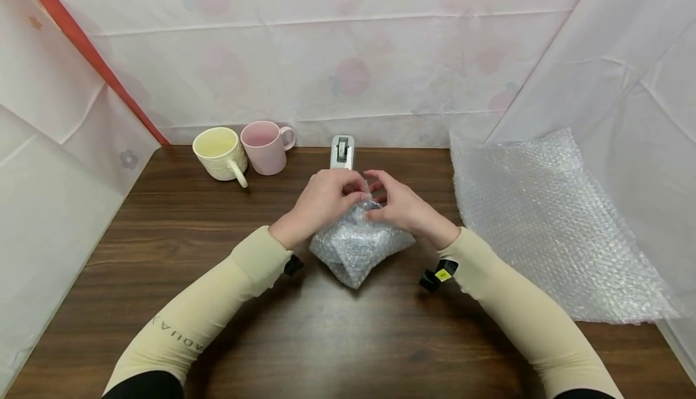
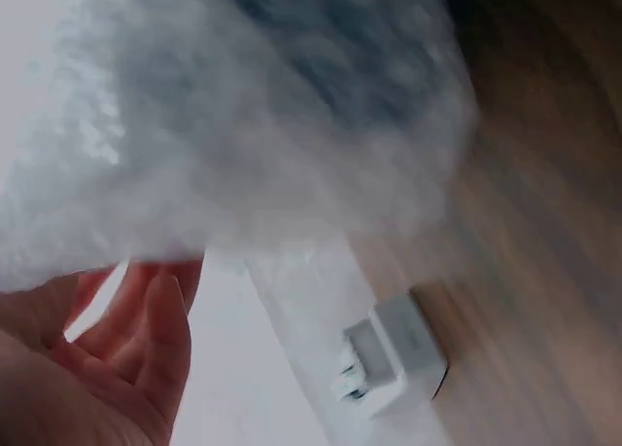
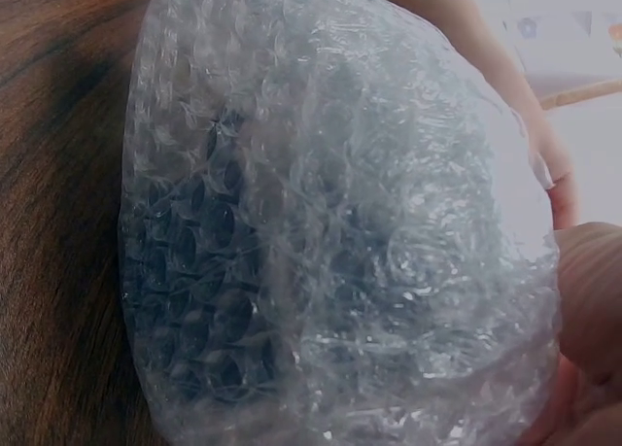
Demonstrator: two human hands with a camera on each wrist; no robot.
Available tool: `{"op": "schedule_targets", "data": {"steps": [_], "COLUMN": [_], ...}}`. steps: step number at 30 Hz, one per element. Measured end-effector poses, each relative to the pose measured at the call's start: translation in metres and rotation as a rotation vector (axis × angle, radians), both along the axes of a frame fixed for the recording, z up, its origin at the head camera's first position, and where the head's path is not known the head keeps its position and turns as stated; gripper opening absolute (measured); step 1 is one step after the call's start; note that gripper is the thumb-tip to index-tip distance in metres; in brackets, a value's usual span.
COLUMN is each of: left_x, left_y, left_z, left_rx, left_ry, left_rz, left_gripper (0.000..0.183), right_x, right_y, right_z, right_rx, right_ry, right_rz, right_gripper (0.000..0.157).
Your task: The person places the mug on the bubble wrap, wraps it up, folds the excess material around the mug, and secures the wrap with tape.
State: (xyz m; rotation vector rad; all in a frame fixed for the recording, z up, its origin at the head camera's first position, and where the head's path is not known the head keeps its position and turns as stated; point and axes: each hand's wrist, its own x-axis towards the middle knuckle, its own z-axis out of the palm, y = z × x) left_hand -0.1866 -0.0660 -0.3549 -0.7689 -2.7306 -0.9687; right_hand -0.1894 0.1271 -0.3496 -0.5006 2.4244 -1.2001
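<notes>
A bundle of bubble wrap (image 1: pixel 356 248) stands at the middle of the table, with a dark bluish thing showing dimly through its layers. My left hand (image 1: pixel 328 199) pinches the gathered wrap at the top of the bundle. Opposite it, my right hand (image 1: pixel 405 208) curves its thumb and fingers round the other side of that top. In the right wrist view the bubble wrap (image 3: pixel 340 242) fills most of the picture and hides much of the hand. Just behind my hands is a white tape dispenser (image 1: pixel 342 150), also visible in the left wrist view.
At the back left stand a yellow mug (image 1: pixel 219 154) and a pink mug (image 1: pixel 265 148), side by side. A large loose sheet of bubble wrap (image 1: pixel 544 230) lies along the right of the wooden table (image 1: pixel 326 344). Patterned cloth (image 1: pixel 326 54) hangs behind it.
</notes>
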Motion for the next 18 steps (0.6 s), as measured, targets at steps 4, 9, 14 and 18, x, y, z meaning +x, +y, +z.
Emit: {"op": "schedule_targets", "data": {"steps": [4, 9, 14, 18], "left_x": [0.0042, 0.0077, 0.0075, 0.0095], "left_y": [0.0005, 0.0000, 0.0022, 0.0065], "left_z": [0.0031, 0.0055, 0.0085, 0.0103], "left_rx": [-0.143, -0.241, -0.257, -0.308], "left_ry": [0.139, 0.129, -0.002, -0.017], "left_rz": [-0.042, -0.057, -0.033, -0.028], "left_gripper": [0.009, 0.013, 0.015, 0.014], "right_x": [0.0000, 0.0012, 0.0011, 0.0010], "right_y": [0.0004, 0.0013, 0.0013, 0.0015], "right_z": [-0.0005, -0.0015, -0.0028, -0.0048], "right_rx": [-0.009, -0.020, -0.034, -0.052], "right_ry": [0.000, -0.005, 0.007, 0.018], "right_rz": [0.003, -0.004, -0.003, 0.003], "right_gripper": [0.084, 0.084, 0.082, 0.079]}}
